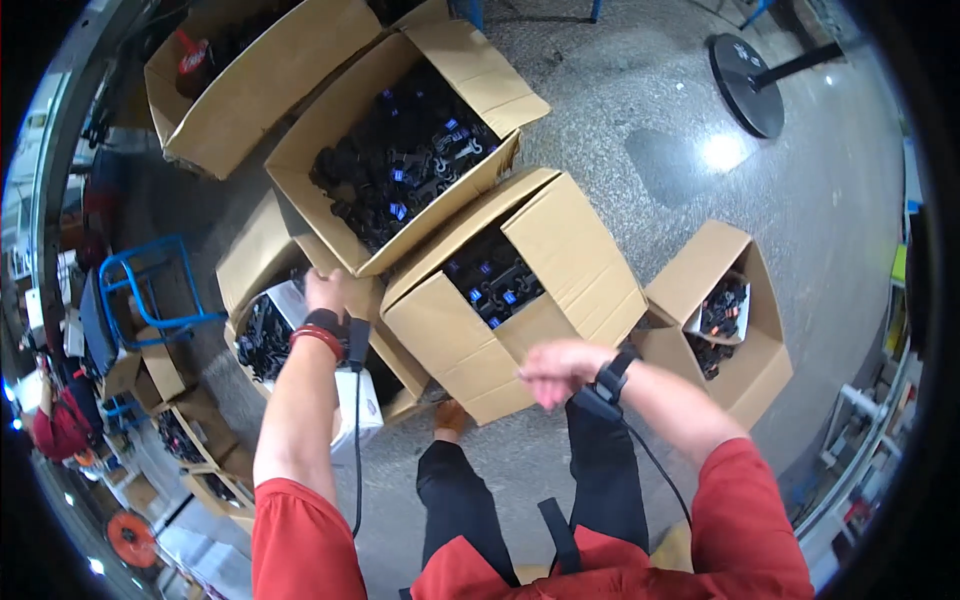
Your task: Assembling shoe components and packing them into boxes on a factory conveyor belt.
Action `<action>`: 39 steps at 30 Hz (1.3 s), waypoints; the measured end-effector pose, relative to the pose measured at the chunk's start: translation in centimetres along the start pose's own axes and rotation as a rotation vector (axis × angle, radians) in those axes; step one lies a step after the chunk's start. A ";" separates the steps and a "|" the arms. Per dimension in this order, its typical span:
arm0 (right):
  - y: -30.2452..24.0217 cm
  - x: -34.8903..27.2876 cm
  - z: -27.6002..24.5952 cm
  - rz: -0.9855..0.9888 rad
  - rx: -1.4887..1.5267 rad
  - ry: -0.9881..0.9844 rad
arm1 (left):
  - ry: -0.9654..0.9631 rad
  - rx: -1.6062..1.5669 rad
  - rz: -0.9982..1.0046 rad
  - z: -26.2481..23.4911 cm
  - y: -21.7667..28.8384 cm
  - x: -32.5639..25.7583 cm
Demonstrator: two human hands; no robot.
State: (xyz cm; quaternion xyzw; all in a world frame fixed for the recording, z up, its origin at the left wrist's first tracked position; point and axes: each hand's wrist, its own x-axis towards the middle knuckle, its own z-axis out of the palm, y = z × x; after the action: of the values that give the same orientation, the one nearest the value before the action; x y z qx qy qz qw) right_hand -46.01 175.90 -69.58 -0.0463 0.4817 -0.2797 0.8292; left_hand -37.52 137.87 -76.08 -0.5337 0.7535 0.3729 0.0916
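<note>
1. Head view: your L hand (325, 292) is at the white box (287, 302) in the L carton (252, 250), fingers bent near its upper edge; can't tell if they're clamped on it or apart.
2. Your R hand (560, 370) hangs over the near side of the mid carton (580, 262), fingers loosely bent, blurred; can't tell if there's anything btwn them.
3. Just L of your L hand: a heap of black parts (262, 338), in the L carton.
4. Mid carton's flaps are partly open, w/ blue-marked pieces (492, 290) showing in the gap.
5. Right behind it: the big carton (440, 218), open, w/ lots more dark pieces (415, 165) inside.
6. Off R, apart from the rest: the R carton (757, 345), holding a small white tray (742, 318) w/ black-and-orange bits (720, 303).
7. Further out: a blue metal frame (180, 322) far L, a round black base (740, 90) upper R, both on the floor (600, 150).
</note>
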 end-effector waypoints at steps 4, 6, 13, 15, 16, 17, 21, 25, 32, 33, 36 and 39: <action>-8.1 1.9 -12.0 -0.641 -0.282 0.923 | 0.201 0.173 -0.017 -0.7 -4.3 4.6; -12.9 1.0 -18.0 -0.704 -0.655 1.270 | 0.086 -0.023 -0.003 -0.2 -4.2 5.9; -19.0 6.0 -27.6 -0.504 -0.662 1.132 | 0.378 0.583 0.125 0.6 -1.7 11.1; -20.7 8.6 -28.8 -0.387 -0.766 1.136 | 0.247 0.582 0.071 -0.7 -2.0 12.0; -21.0 9.6 -29.4 -0.381 -0.781 1.135 | 0.245 0.547 0.091 -0.8 -1.2 11.8; -21.3 10.4 -30.0 -0.268 -0.878 1.211 | 0.340 0.500 0.094 0.6 -0.4 10.9; -21.7 12.1 -32.0 -0.269 -1.001 1.119 | 0.479 0.713 0.270 0.1 -3.2 11.3; -20.9 9.3 -31.8 -0.343 -0.923 1.024 | 0.349 0.825 0.394 2.1 1.6 9.8; -21.3 11.0 -30.2 -0.450 -0.989 1.219 | 0.330 0.027 0.152 3.5 -3.8 15.7; -21.2 10.4 -30.0 -0.486 -0.998 1.228 | 0.329 0.035 0.174 3.4 -3.4 15.6; -21.6 9.0 -29.5 -0.448 -1.017 1.197 | 0.340 0.029 0.162 2.2 -1.9 14.6; -20.7 7.5 -30.0 -0.465 -1.055 1.164 | 0.283 -0.075 0.183 0.7 0.3 11.8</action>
State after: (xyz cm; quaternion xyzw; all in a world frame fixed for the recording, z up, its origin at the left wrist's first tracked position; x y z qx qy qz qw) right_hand -76.62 160.50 -84.19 -0.3762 0.8814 -0.1603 0.2365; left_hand -42.85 129.68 -82.78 -0.5128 0.7900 0.3286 -0.0695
